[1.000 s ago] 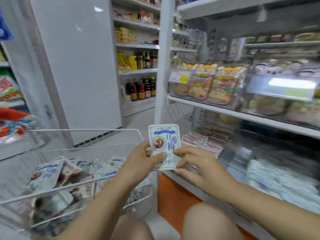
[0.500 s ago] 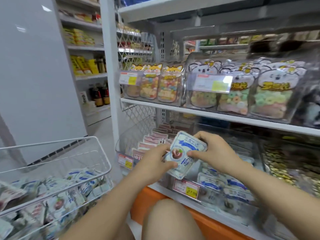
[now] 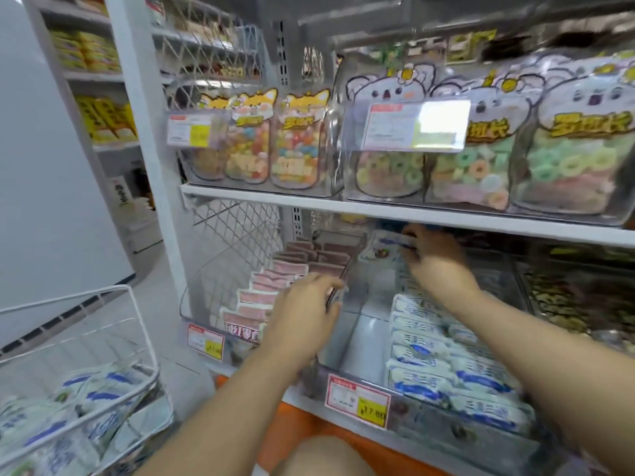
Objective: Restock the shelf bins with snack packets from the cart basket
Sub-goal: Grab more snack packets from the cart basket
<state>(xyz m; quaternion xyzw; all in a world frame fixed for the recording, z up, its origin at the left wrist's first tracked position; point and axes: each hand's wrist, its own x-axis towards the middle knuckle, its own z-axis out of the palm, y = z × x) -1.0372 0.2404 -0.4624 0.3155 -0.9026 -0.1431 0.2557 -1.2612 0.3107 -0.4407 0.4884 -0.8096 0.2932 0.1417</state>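
Right fingers pinching snack packet deep in bin, left fingers curled on its wall

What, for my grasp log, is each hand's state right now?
Left hand: at the clear divider; grip cannot be told.
Right hand: pinching a blue-white packet.

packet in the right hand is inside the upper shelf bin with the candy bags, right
Not the upper one. In the head view the right hand holds the packet at the back of the lower shelf bin, below the candy bags.
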